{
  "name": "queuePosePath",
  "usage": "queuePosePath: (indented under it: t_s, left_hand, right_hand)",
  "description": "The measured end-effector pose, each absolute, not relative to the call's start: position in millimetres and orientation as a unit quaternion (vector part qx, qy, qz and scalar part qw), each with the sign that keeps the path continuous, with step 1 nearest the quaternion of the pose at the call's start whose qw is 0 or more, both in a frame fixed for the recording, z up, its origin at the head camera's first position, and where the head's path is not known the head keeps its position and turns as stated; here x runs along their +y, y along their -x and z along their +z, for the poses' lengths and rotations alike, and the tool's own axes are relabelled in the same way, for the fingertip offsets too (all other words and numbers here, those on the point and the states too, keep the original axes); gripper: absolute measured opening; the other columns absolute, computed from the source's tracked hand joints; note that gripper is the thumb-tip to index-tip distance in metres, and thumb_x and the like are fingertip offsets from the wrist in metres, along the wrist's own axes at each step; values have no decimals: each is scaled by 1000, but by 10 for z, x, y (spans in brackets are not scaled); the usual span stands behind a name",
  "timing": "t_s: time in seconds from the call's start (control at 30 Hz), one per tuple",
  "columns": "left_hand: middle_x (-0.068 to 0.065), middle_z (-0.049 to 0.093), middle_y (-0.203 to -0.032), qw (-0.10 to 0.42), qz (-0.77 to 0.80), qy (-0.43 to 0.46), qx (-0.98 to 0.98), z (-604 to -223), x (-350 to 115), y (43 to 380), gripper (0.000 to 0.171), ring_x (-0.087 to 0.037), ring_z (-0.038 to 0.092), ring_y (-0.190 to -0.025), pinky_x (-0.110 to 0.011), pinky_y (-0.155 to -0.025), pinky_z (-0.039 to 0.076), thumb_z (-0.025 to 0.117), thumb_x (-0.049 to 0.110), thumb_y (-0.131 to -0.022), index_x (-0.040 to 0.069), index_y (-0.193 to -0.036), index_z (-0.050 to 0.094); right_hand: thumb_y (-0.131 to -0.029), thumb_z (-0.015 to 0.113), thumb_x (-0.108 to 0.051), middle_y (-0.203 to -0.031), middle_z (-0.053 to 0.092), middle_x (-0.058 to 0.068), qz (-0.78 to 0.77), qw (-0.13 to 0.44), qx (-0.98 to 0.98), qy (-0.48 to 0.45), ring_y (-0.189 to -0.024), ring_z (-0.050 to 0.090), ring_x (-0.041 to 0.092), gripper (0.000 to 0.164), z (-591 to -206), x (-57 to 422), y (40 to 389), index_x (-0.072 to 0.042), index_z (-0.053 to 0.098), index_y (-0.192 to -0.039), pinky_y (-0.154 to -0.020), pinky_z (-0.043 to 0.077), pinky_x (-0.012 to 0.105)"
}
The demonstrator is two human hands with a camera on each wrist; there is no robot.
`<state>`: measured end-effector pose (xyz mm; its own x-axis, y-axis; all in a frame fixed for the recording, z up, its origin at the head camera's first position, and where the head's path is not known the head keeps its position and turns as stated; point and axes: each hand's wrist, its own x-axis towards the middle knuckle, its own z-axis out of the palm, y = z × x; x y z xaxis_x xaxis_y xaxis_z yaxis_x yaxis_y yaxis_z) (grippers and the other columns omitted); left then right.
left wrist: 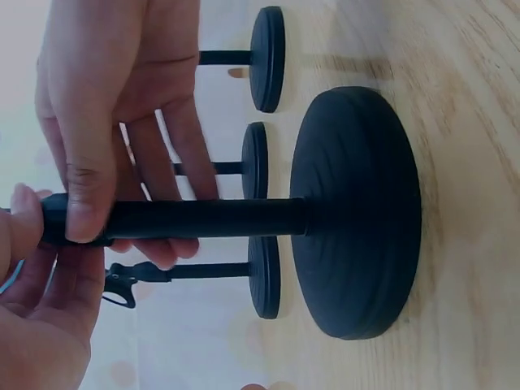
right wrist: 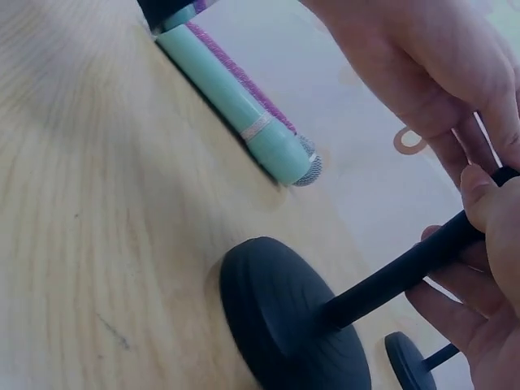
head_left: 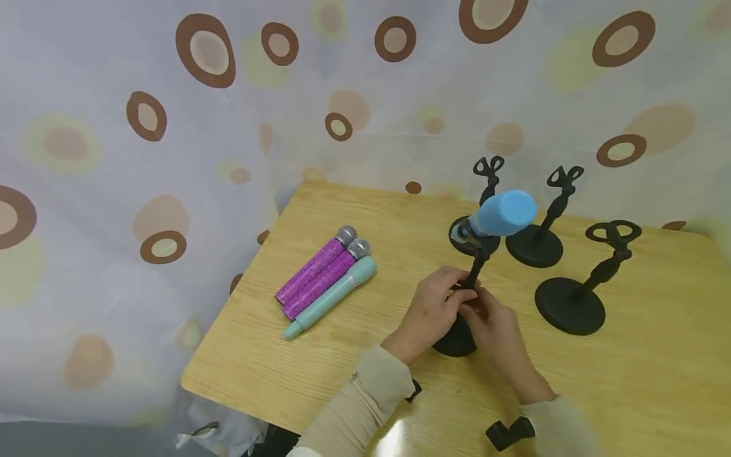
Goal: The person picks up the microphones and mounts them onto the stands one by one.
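Pole point(head_left: 475, 271) of a black stand point(head_left: 455, 339) runs up between two hands, both grasping it; take that grip as the middle of a clock face in the head view. The left hand point(head_left: 429, 312) comes in from about eight o'clock and pinches the pole between thumb and fingers. The right hand point(head_left: 498, 327) comes in from between four and five, pinching the same stretch; the left wrist view shows some of its fingers reaching past the pole. Whether the hands touch each other I cannot tell. The stand's round base point(left wrist: 357, 213) is near six o'clock, just below the hands on the wooden table point(head_left: 657, 355). Its clip point(head_left: 469, 233) is at twelve, above the fingers, with a blue microphone point(head_left: 505, 214) in it toward one. Three other stands point(head_left: 570, 306) are near twelve, between one and two, and near three; the first is partly hidden behind the blue microphone. Two purple microphones point(head_left: 325, 283) with silver heads lie side by side around half past nine, and a teal microphone point(head_left: 331, 299) lies just beside them at nine, well apart from the hands. Beyond the far table edge hangs a pale curtain point(head_left: 342, 76) with brown rings.
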<state>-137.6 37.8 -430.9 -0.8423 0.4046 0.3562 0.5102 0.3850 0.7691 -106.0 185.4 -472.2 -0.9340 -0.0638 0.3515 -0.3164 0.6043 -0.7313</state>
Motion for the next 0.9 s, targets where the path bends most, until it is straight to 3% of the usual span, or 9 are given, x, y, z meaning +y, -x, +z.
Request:
queuePosePath:
  t_s: [0.17,0.27,0.37,0.43,0.57,0.8,0.9]
  left_hand:
    - [3,69,-110,54,-466,282,-837,-4306,427,1396,17,-6,64,-104,-11,-89,48,59,19,-100,15,-111,70]
    - [5,70,-108,30,-458,298,-837,-4301,432,1451,16,-2,63,-102,-9,-89,46,56,19,-101,16,-110,68]
    - [6,70,-104,3,-459,313,-831,-4313,366,1533,13,1,63,-99,-8,-89,46,55,20,-101,18,-107,67]
    - [5,71,-102,-13,-467,315,-826,-4309,308,1585,12,2,63,-98,-9,-89,47,56,20,-100,18,-104,67]
    - [3,73,-103,-16,-486,308,-818,-4277,286,1641,12,1,64,-100,-11,-92,47,58,19,-99,17,-105,68]
    - [5,72,-116,-1,-450,289,-845,-4289,429,1490,22,-2,65,-110,-12,-93,48,57,23,-100,17,-118,67]
    - [6,72,-115,-6,-438,264,-859,-4303,444,1417,20,-3,65,-109,-14,-92,49,59,23,-99,17,-116,67]
  right_hand:
    - [-97,60,-3,-109,72,22,412,135,-895,-105,-96,72,35,27,-4909,1887,1030,4,60,-124,-78,59,47]
    - [-96,60,1,-106,73,20,412,139,-894,-113,-95,71,32,24,-4997,1909,1051,5,63,-119,-77,59,30]
    - [-95,62,1,-103,75,15,412,138,-890,-135,-95,71,26,21,-5037,1903,1121,1,66,-115,-78,51,12]
    - [-96,61,-2,-104,75,13,413,130,-888,-157,-95,70,24,20,-5031,1891,1175,-1,67,-116,-81,49,8]
    - [-98,60,-7,-103,75,12,415,122,-884,-175,-94,70,24,20,-4962,1901,1243,-2,67,-116,-81,52,13]
    - [-97,59,-1,-105,73,19,415,105,-895,-125,-98,70,31,22,-4989,1983,1172,5,65,-118,-83,58,45]
    - [-99,57,-2,-109,72,21,422,84,-894,-121,-101,70,34,25,-5037,1970,1136,7,64,-121,-84,57,48]
